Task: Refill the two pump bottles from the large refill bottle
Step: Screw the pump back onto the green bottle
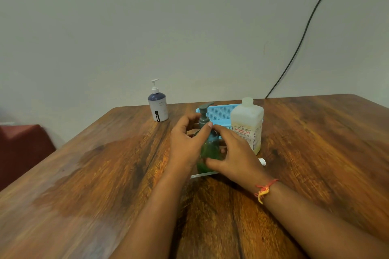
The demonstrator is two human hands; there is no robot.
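Green pump bottle (210, 145) stands upright near the middle of the wooden table (84, 174), just in front of a blue mesh basket (221, 111). The left hand (184, 143) pinches its grey pump collar and the right hand (235, 155) wraps round its body. To turn the pump well, the right hand should likely keep the body steady and upright while the left twists only the collar, so nothing spills. Just to its right, the large refill bottle (247, 124) reads "BIOCHEK CHG Handrub", and the white pump bottle (159, 107) at the far edge reads "JOYO".
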